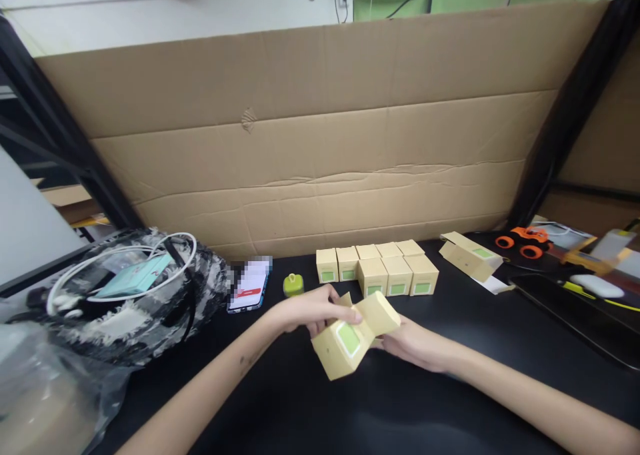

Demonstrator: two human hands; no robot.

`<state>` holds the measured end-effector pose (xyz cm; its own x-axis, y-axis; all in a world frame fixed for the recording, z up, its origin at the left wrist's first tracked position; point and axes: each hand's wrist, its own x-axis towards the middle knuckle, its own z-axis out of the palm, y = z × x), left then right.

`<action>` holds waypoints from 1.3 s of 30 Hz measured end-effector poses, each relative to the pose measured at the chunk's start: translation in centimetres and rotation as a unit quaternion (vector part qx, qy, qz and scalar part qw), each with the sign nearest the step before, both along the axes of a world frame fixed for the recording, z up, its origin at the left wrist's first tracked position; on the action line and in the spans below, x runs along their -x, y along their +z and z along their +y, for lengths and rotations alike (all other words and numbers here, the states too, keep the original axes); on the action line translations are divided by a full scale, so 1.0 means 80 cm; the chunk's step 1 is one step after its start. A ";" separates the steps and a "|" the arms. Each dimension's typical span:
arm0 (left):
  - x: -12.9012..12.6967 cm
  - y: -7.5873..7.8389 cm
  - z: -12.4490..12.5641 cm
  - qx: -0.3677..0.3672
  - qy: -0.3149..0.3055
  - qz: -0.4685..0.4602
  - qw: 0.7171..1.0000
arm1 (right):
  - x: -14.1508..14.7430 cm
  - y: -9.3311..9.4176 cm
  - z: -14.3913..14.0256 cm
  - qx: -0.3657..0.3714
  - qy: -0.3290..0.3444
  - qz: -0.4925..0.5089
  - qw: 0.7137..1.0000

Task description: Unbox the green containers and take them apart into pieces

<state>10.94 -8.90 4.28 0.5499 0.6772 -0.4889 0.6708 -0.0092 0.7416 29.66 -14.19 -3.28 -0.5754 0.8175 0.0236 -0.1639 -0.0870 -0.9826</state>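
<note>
Both my hands hold a small tan carton (345,345) with a green label, just above the black table (280,402). My left hand (313,312) grips its upper left side, with the thumb on the label face. My right hand (415,345) supports it from the right, under an open flap (383,312). Behind it stands a group of several closed tan cartons (380,268) with green labels, in two rows. A small green object (293,284) sits left of that group.
A phone (249,287) lies left of the green object. A black bag with a white cable and teal box (135,275) fills the left. An open carton (470,255), an orange toy car (525,240) and a large cardboard wall (320,142) are behind.
</note>
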 end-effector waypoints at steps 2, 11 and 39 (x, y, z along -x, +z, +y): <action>-0.007 0.004 0.018 0.066 -0.025 0.013 0.997 | 0.006 -0.005 -0.001 0.074 0.010 0.047 0.996; -0.014 0.026 0.027 0.173 -0.040 0.009 0.984 | 0.004 -0.008 0.002 0.052 0.020 0.040 0.998; 0.051 -0.087 -0.071 -0.209 0.008 -0.261 0.943 | 0.138 0.103 0.152 -0.548 0.039 -0.495 0.673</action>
